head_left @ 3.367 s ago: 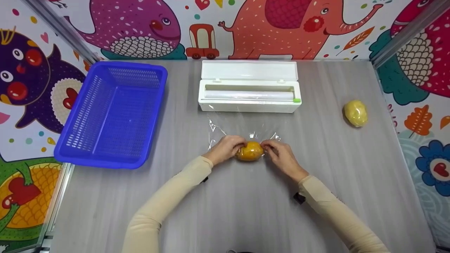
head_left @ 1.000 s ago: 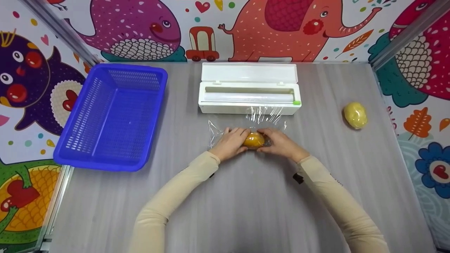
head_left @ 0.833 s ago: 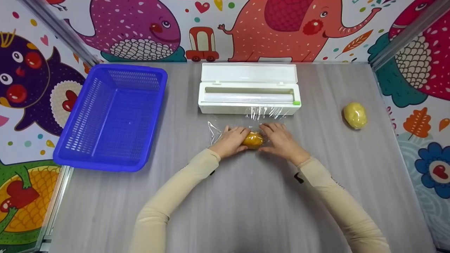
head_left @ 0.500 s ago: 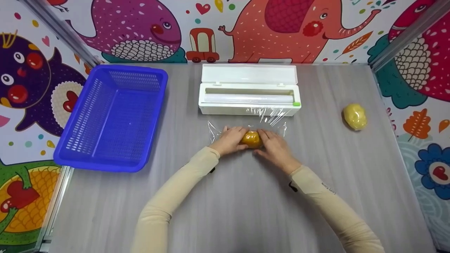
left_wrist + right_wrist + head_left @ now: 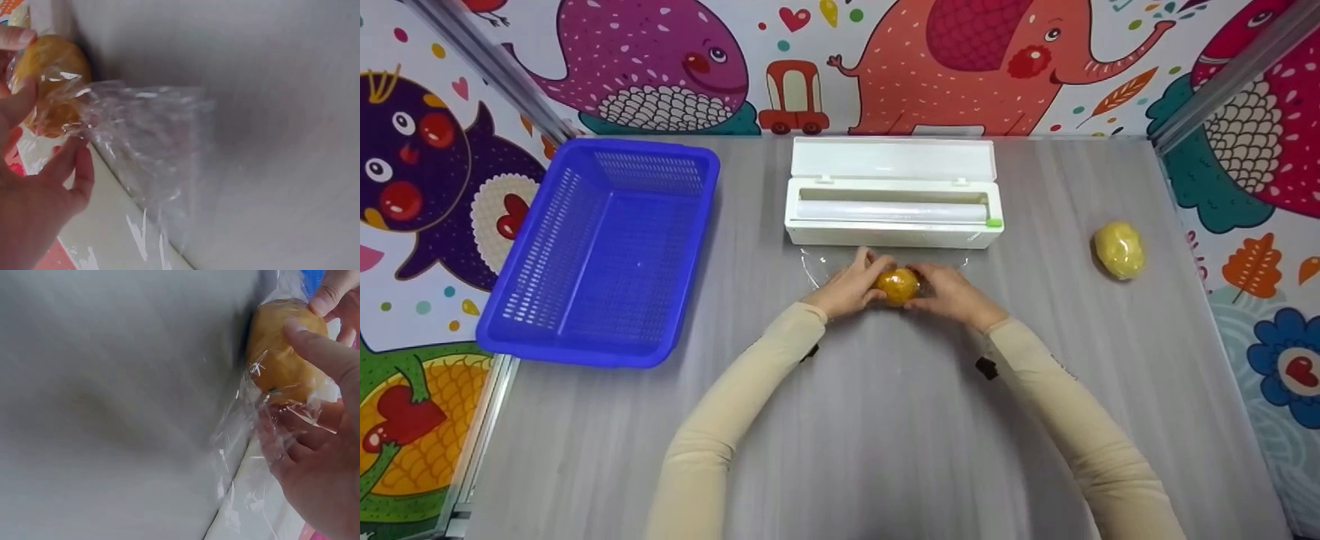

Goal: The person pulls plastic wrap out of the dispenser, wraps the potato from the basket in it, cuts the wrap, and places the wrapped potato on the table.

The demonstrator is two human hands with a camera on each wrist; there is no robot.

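An orange-yellow mango (image 5: 898, 286) lies on the table just in front of the cling film box, with clear cling film (image 5: 149, 124) around it. From its left side my left hand (image 5: 849, 289) holds it, the thumb on the near side. My right hand (image 5: 956, 295) grips the opposite end; in the right wrist view its thumb (image 5: 315, 346) presses on the filmed skin and the other fingers lie behind the fruit. Loose, crumpled film sticks out past both ends of the mango. The mango's underside is hidden.
A white cling film box (image 5: 894, 235) stands at the back with its lid raised and a film roll (image 5: 892, 211) inside. To the left is a blue plastic basket (image 5: 585, 352). A yellow film-wrapped fruit (image 5: 1120, 250) sits at the right.
Both hands have moved the mango away from the person, closer to the box, turning it along the film. The film stretch between mango and box is shorter. The right hand briefly loosened, then gripped again.
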